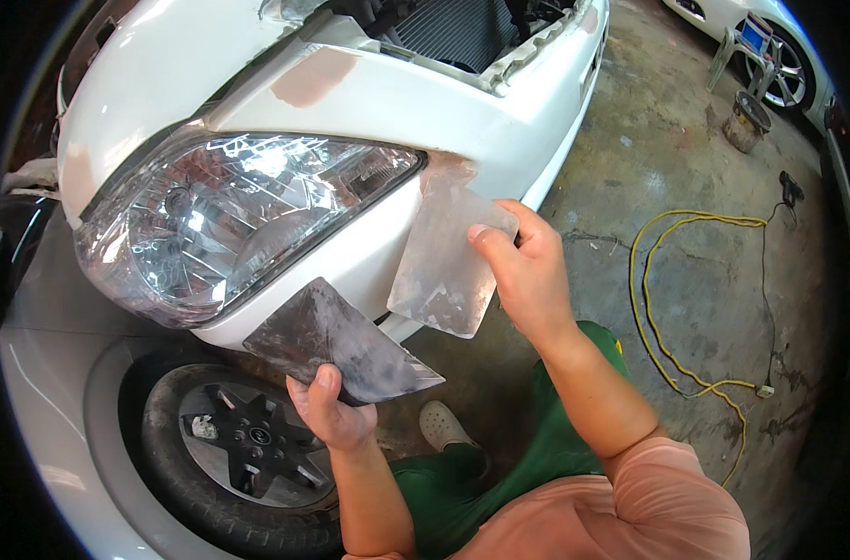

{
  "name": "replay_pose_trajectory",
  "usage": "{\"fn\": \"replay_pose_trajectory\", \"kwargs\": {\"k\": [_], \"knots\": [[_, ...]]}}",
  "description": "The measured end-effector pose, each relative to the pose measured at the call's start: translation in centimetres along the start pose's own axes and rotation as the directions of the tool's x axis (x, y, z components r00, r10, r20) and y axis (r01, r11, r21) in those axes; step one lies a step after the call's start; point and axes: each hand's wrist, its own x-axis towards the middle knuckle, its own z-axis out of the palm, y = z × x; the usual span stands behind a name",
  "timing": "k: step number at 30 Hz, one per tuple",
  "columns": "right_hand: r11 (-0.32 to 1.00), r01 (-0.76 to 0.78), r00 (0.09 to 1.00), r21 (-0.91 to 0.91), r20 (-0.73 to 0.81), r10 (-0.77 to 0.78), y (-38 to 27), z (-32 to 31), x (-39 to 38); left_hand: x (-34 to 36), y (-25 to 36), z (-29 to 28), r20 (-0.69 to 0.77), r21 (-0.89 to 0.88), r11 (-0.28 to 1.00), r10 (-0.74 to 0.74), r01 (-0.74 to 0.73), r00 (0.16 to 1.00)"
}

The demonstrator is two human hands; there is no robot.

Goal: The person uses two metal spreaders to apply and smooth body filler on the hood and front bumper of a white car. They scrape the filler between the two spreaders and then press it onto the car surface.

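Note:
In my left hand (334, 408) is a dark grey sheet of what looks like worn sandpaper (327, 341), pinched at its lower edge with the thumb on top. It tilts, and its right corner comes to a point with pale smears. My right hand (527, 271) grips a lighter grey, stiff-looking rectangular sheet (448, 257) by its right edge, thumb on the face. Both sheets are held apart in front of a white car bumper (499, 121), below the clear headlight (247, 215). A brownish patch (450, 168) on the bumper shows just above the lighter sheet.
More dull brown patches (315, 77) mark the white bodywork. A black-spoked wheel (247, 439) sits at lower left. On the concrete floor at right lie a yellow cable (644, 280) and a dark tool (791, 189). Farther back stand a bucket (747, 123) and a stool (744, 61).

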Motion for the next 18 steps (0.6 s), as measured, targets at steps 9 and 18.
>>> {"fn": "replay_pose_trajectory", "kwargs": {"k": [9, 18], "knots": [[0.999, 0.028, 0.999, -0.019, -0.042, -0.029, -0.6, 0.6, 0.8, 0.4, 1.1, -0.2, 0.015, 0.013, 0.999, 0.034, -0.034, 0.999], [0.999, 0.012, 1.000, -0.035, -0.021, -0.012, -0.6, 0.9, 1.5, 0.5, 1.3, 0.2, -0.018, -0.038, 0.999, 0.034, -0.034, 0.999]]}}
